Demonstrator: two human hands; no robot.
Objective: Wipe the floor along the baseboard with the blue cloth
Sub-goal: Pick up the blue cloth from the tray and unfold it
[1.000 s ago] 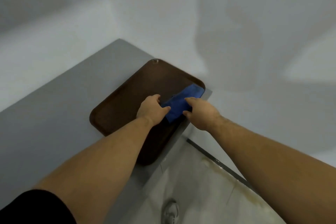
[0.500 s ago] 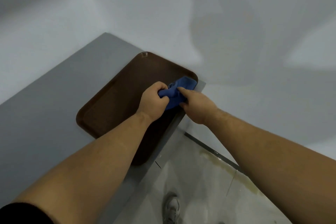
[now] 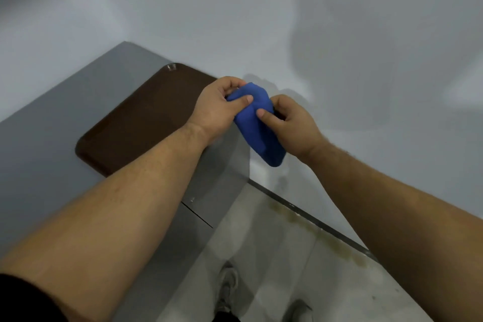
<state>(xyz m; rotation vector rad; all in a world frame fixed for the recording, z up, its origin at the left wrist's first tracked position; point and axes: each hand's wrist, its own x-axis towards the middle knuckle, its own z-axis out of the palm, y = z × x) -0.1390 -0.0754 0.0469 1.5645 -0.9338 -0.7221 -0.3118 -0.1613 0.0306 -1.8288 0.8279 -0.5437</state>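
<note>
At the centre of the frame, the blue cloth point(image 3: 257, 123) has come up off the brown tray point(image 3: 136, 123), where it lay half a second ago, and now hangs in the air beyond the right edge of the grey counter point(image 3: 52, 112). Both hands hold it. The left hand point(image 3: 220, 106) is curled shut, pinching the cloth's upper end between thumb and fingers. The right hand point(image 3: 290, 123) is likewise closed, its thumb pressed on the cloth's middle, and the lower end droops free. The tray now sits bare, to the left of the hands. The pickup looks done, but no wiping has begun: the floor point(image 3: 282, 256) and dark baseboard point(image 3: 311, 219), with yellowish stains beside it, lie well below at lower right.
</note>
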